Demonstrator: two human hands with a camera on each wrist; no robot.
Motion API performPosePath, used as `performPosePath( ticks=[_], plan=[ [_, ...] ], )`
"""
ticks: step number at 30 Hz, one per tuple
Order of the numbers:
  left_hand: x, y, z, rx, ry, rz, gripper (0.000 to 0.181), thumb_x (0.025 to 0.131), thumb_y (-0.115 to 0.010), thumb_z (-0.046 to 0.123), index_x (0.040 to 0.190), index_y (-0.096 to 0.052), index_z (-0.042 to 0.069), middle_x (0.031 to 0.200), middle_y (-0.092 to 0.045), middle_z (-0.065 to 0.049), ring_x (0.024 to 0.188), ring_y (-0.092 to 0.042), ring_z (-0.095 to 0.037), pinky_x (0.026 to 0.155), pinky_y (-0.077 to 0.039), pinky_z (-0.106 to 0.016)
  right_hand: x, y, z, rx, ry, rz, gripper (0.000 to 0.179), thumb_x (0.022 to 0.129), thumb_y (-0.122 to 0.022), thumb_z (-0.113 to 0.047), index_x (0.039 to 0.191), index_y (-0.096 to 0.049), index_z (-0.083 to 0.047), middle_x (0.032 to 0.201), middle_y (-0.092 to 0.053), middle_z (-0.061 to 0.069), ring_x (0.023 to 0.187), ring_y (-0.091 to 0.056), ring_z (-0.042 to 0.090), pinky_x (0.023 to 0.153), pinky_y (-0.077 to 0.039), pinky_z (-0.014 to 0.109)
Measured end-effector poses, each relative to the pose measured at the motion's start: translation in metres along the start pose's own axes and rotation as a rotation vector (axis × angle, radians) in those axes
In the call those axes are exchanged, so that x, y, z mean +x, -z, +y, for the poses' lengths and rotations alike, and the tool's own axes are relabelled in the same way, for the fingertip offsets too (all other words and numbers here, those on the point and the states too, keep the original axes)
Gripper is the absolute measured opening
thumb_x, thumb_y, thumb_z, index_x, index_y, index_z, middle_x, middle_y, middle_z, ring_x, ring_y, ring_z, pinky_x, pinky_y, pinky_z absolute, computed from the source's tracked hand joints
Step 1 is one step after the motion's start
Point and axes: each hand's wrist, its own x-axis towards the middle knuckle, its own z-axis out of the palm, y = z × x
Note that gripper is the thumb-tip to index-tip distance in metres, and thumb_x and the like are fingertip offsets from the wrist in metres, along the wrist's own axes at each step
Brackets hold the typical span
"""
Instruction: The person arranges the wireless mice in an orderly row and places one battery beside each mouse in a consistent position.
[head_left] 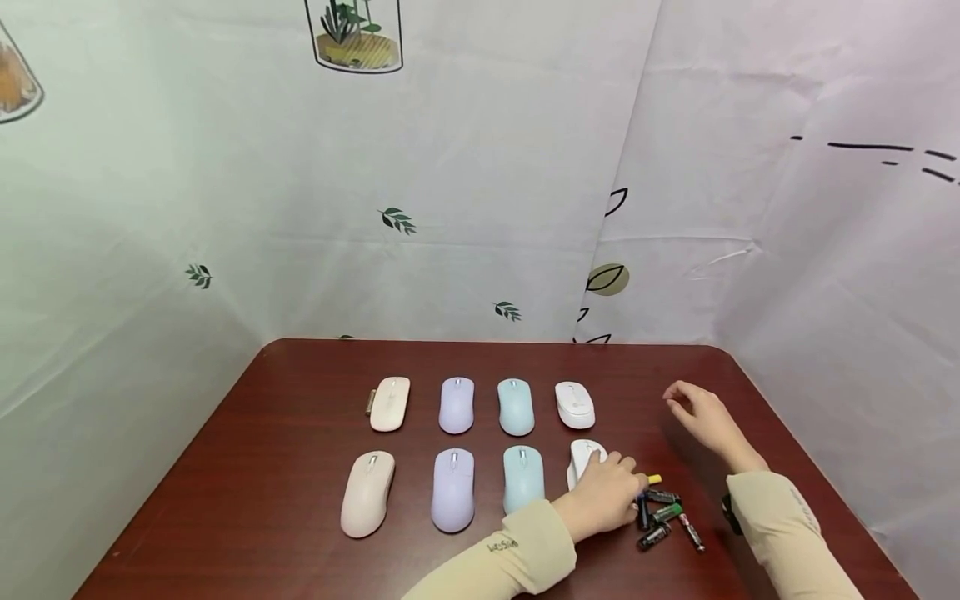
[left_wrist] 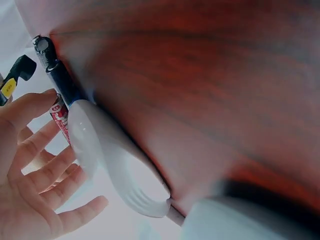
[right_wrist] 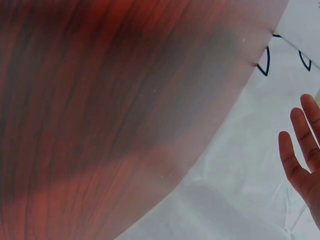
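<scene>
My left hand [head_left: 603, 493] reaches palm down beside a white computer mouse [head_left: 583, 458], its fingers spread and slightly bent. Several small batteries [head_left: 666, 513] lie in a loose heap just right of that hand; one has a yellow end [head_left: 654, 479] near the index finger. In the left wrist view, the thumb and index finger of that hand are close to a red battery [left_wrist: 60, 119], with the white mouse [left_wrist: 112, 155] beside it. Whether they touch the battery is unclear. My right hand [head_left: 705, 421] hovers over the table's right side, fingers loosely bent, holding nothing.
Two rows of mice stand on the dark red table [head_left: 300, 433]: beige [head_left: 368, 494], lilac [head_left: 453, 490], light blue [head_left: 523, 477] and white [head_left: 575, 405]. A battery [head_left: 371, 402] lies against the far beige mouse [head_left: 391, 403]. A pale printed cloth [head_left: 480, 167] hangs behind.
</scene>
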Motion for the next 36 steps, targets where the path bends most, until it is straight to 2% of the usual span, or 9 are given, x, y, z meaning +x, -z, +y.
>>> performPosePath(
  ticks=[6, 9, 15, 20, 24, 30, 36],
  plan=[
    [-0.006, 0.011, -0.003, -0.027, 0.005, 0.019, 0.029, 0.079, -0.07, 0.043, 0.108, -0.066, 0.037, 0.09, -0.063, 0.013, 0.087, -0.051, -0.006, 0.069, -0.04, -0.024, 0.002, -0.005, -0.011, 0.021, 0.024, -0.016, 0.007, 0.086, -0.062, 0.002, 0.092, -0.061, -0.001, 0.086, -0.064, 0.009, 0.074, -0.057, 0.02, 0.065, -0.047, 0.036],
    [-0.008, 0.016, -0.005, -0.025, 0.016, 0.016, 0.023, 0.08, -0.069, 0.044, 0.102, -0.068, 0.038, 0.087, -0.064, 0.013, 0.084, -0.05, -0.006, 0.066, -0.039, -0.024, 0.006, -0.009, -0.021, 0.034, 0.038, -0.024, 0.007, 0.086, -0.062, 0.001, 0.093, -0.062, -0.001, 0.086, -0.064, 0.008, 0.076, -0.058, 0.021, 0.066, -0.047, 0.037],
    [-0.012, 0.023, -0.015, -0.051, 0.039, -0.018, 0.008, 0.081, -0.068, 0.041, 0.086, -0.071, 0.036, 0.082, -0.061, 0.013, 0.079, -0.048, -0.006, 0.065, -0.039, -0.025, 0.017, -0.015, -0.046, 0.036, 0.105, -0.023, 0.007, 0.086, -0.063, -0.002, 0.093, -0.062, -0.003, 0.086, -0.064, 0.006, 0.079, -0.057, 0.021, 0.069, -0.047, 0.039],
    [-0.018, 0.031, -0.025, -0.044, 0.027, -0.054, 0.004, 0.08, -0.07, 0.039, 0.082, -0.071, 0.035, 0.083, -0.061, 0.012, 0.082, -0.05, -0.007, 0.068, -0.041, -0.026, 0.023, -0.018, -0.066, 0.032, 0.142, -0.029, 0.007, 0.086, -0.064, -0.005, 0.091, -0.062, -0.008, 0.087, -0.063, 0.004, 0.08, -0.055, 0.018, 0.07, -0.046, 0.039],
    [-0.026, 0.034, -0.033, -0.032, 0.032, -0.066, 0.008, 0.076, -0.072, 0.038, 0.082, -0.071, 0.033, 0.083, -0.062, 0.011, 0.083, -0.051, -0.008, 0.066, -0.039, -0.026, 0.026, -0.02, -0.083, 0.009, 0.159, -0.013, 0.006, 0.086, -0.065, -0.006, 0.09, -0.062, -0.01, 0.085, -0.063, 0.002, 0.078, -0.053, 0.017, 0.067, -0.044, 0.036],
    [-0.041, 0.034, -0.049, -0.047, 0.063, -0.036, 0.011, 0.07, -0.074, 0.036, 0.075, -0.066, 0.028, 0.074, -0.058, 0.01, 0.071, -0.049, -0.009, 0.057, -0.031, -0.024, 0.028, -0.023, -0.107, 0.018, 0.12, 0.042, 0.006, 0.085, -0.065, -0.003, 0.088, -0.062, -0.008, 0.082, -0.062, 0.003, 0.076, -0.052, 0.019, 0.065, -0.042, 0.035],
    [-0.05, 0.034, -0.059, -0.084, 0.045, 0.02, 0.014, 0.068, -0.074, 0.034, 0.072, -0.065, 0.025, 0.068, -0.054, 0.009, 0.062, -0.047, -0.008, 0.051, -0.03, -0.02, 0.029, -0.029, -0.127, 0.038, 0.078, 0.022, 0.006, 0.085, -0.065, -0.003, 0.088, -0.062, -0.007, 0.082, -0.06, 0.002, 0.075, -0.05, 0.018, 0.064, -0.041, 0.032]
  ],
)
